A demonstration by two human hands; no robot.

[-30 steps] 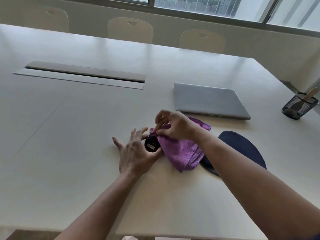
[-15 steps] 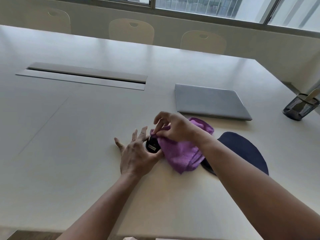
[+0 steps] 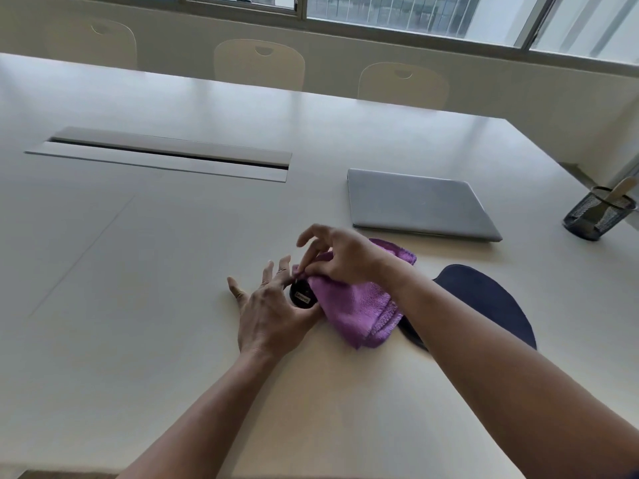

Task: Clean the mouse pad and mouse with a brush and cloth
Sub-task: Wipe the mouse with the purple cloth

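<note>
A person sits at a pale worktop (image 3: 138, 271), wiping a small black mouse (image 3: 303, 296) with a purple cloth (image 3: 356, 305). The left hand (image 3: 273, 316) steadies the mouse with its fingers spread and straight. The right hand (image 3: 340, 257) pinches the cloth against the mouse's top, its other fingers lifted. A dark blue mouse pad (image 3: 484, 302) lies just right of the cloth, partly under it. The wiping step seems underway; next, the cloth likely needs working around the mouse's remaining sides.
</note>
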